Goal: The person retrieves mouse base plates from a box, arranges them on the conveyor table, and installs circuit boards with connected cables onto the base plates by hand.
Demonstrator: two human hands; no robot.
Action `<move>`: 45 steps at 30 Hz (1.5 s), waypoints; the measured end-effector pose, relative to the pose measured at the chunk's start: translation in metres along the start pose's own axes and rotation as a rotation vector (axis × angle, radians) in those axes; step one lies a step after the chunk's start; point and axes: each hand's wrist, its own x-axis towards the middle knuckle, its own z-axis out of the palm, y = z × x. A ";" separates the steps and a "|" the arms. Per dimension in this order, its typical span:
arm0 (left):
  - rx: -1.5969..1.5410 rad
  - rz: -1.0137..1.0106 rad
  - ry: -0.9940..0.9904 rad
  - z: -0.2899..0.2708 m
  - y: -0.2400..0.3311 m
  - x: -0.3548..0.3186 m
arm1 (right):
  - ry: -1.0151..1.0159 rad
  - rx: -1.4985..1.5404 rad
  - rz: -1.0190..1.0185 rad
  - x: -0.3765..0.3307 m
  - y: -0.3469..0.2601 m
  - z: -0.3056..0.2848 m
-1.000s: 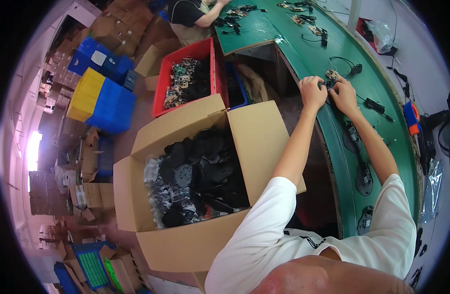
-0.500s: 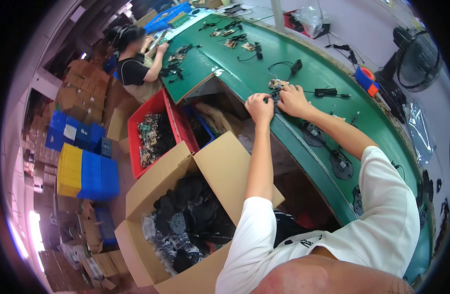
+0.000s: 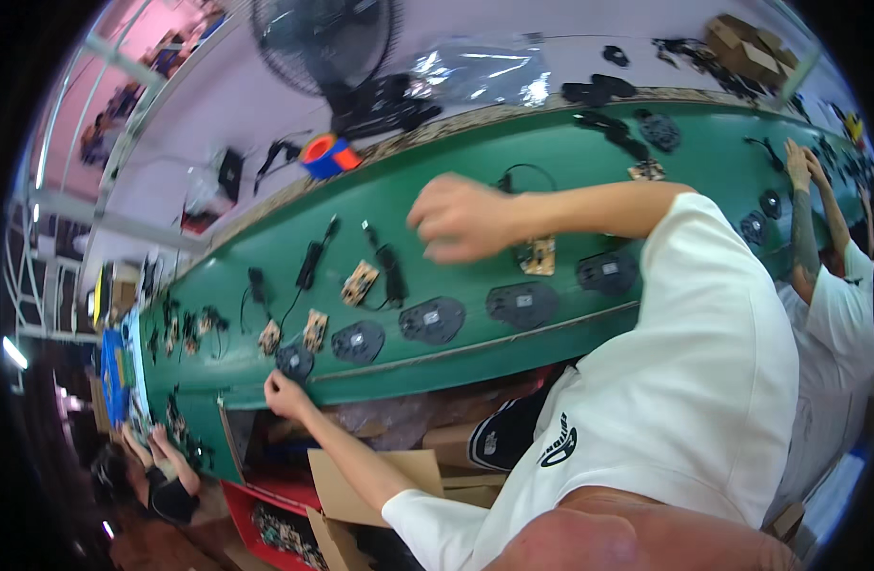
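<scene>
Green conveyor belt carries black round parts; left hand pinches one, right hand hovers loosely curled, empty.

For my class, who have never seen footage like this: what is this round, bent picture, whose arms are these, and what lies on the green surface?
A wide fisheye camera on a person's head looks down, which bends the edges. The left hand touches a dark round part at the near edge of the green belt. The right hand hovers, blurred, above a small circuit board; whether it holds anything is unclear. A row of dark round parts, boards and black cables lies on the belt. Other workers' hands appear at the right.
</scene>
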 end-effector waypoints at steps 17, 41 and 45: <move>-0.161 0.091 -0.041 -0.017 0.007 -0.037 | -0.336 -0.533 1.160 -0.222 0.206 -0.203; -0.594 0.019 0.097 -0.039 0.072 0.004 | 0.196 0.340 0.704 -0.093 0.053 -0.086; 0.023 0.122 0.267 -0.050 -0.075 0.097 | 0.376 -0.035 1.052 -0.169 0.150 -0.138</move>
